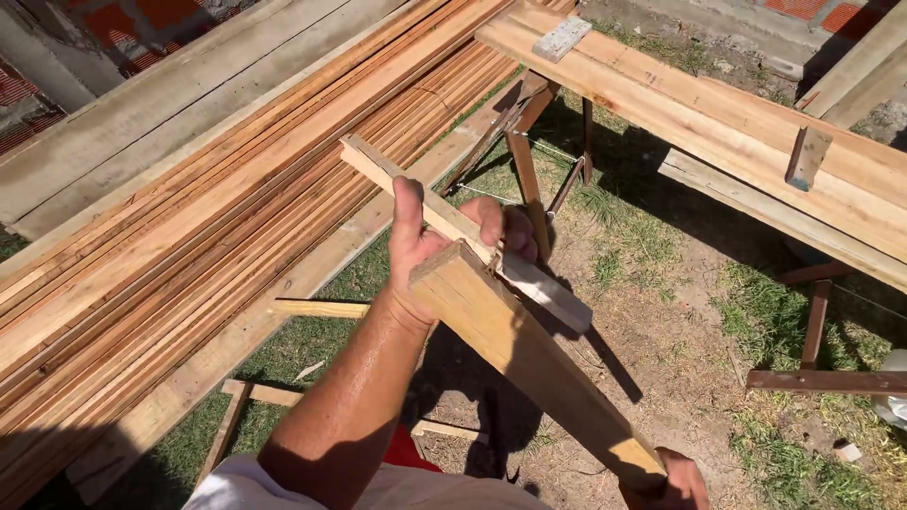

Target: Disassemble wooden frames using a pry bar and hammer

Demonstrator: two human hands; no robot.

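Note:
My left hand point(425, 241) is in the middle of the view. It grips a thin pale wooden strip point(397, 175) and presses it across the top end of a wider plank point(529, 359). The thumb points up along the strip and the fingers wrap round behind it. The plank slopes down to the lower right, where my right hand point(675, 482) holds its lower end at the frame's bottom edge. Only part of that hand shows.
A big stack of long wooden slats point(189, 217) fills the left side. Planks on trestles point(718, 113) run across the upper right, with small wood blocks point(561, 38) on them. Grass, bare dirt and scrap wood pieces point(316, 308) lie below.

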